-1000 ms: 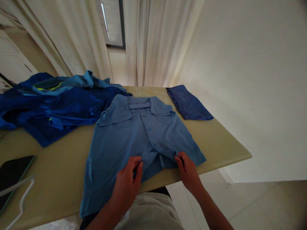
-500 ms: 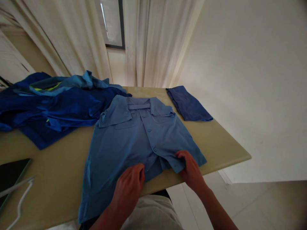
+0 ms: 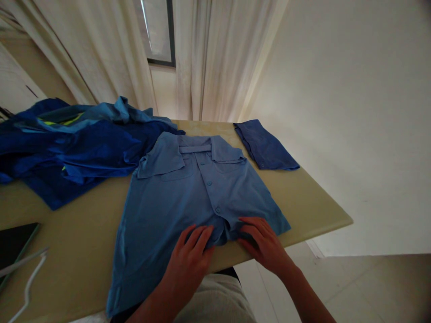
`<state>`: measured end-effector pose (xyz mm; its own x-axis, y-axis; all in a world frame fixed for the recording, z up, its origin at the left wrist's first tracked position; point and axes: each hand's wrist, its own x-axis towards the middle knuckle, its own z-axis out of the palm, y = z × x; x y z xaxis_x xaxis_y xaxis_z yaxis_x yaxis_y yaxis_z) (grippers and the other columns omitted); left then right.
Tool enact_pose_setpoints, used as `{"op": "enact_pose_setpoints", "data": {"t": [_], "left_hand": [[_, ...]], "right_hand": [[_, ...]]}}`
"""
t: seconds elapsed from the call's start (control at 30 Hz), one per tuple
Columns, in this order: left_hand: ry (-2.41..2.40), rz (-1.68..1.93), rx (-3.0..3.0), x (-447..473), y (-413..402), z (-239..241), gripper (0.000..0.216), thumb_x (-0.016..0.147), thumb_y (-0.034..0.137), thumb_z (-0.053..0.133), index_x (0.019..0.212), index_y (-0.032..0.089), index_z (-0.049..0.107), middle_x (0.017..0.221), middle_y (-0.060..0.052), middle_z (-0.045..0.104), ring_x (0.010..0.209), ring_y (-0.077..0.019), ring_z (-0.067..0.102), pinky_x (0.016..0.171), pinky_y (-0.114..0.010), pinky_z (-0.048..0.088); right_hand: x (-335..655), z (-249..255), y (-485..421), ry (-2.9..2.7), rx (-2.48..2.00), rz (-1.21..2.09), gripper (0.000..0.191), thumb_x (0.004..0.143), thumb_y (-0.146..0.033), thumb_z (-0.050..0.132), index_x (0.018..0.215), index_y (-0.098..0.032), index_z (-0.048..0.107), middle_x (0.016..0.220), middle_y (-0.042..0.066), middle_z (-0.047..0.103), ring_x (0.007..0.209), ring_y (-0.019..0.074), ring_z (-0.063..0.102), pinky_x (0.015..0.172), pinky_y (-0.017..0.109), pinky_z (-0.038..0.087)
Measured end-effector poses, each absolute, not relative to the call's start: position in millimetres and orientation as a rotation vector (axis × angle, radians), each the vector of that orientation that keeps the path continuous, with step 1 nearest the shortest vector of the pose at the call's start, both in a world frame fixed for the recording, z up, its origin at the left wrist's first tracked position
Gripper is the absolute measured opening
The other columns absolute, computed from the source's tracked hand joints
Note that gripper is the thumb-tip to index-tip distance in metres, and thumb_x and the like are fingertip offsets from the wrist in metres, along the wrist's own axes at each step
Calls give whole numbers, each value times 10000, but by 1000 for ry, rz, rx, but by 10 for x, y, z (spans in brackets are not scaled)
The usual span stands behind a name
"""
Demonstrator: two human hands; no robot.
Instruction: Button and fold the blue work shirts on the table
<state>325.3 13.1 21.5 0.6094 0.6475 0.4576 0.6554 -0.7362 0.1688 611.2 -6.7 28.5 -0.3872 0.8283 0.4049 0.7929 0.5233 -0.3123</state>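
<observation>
A light blue buttoned shirt lies face up on the beige table, collar towards the far side. My left hand rests flat on the shirt's lower hem, fingers stretched out. My right hand lies flat on the hem to the right of the button placket, fingers spread. Neither hand holds the cloth. The shirt's lower left corner hangs over the near table edge.
A heap of dark blue clothes covers the table's far left. A folded dark blue cloth lies at the far right corner. A dark tablet and a white hanger sit at the near left. Curtains hang behind the table.
Both hands let go of the pinched hem and now lie flat on it with fingers out. The bottom of the shirt front has been drawn closer together.
</observation>
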Motion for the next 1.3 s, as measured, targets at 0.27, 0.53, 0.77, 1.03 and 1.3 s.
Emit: {"op": "enact_pose_setpoints", "data": {"t": [0.27,0.53,0.77,1.03,1.3], "left_hand": [[-1251,-710,-3030,2992,168,317,125,918,151,693,918,265,744,1356,-59,662,1255,-259,621,1052,-452,539],[-1169,-1086,-2982,3157,60,266,540,1022,101,433,1558,164,404,1019,-53,790,848,-165,730,802,-286,589],[-1148,-1129,-2803,3539,-74,265,426,977,80,455,1316,227,666,1323,-26,741,1220,-183,673,1109,-369,477],[-1100,-635,-2807,3470,-73,42,631,895,61,449,1498,221,550,1583,-10,539,1422,-187,524,1179,-402,404],[-1071,-709,-2814,3546,-156,65,400,999,301,558,1374,189,640,1491,-60,630,1401,-227,546,1162,-427,433]], "right_hand": [[6186,260,-42,-2087,-1451,245,384,1002,-192,549,1384,-228,567,1144,106,723,998,245,709,887,395,606],[6130,433,-68,-1840,-1659,456,398,1081,-301,396,1407,-201,601,1097,93,744,873,219,711,821,339,601],[6204,420,-66,-2145,-1482,338,764,752,-19,482,1485,-230,529,1031,79,686,957,249,653,893,404,567],[6152,619,-182,-2376,-1397,147,588,738,-21,501,1267,-216,668,1044,78,677,952,250,633,893,410,540],[5874,509,-273,-2495,-1209,119,256,1045,-232,534,1248,-201,687,984,88,693,847,218,627,805,371,533]]}}
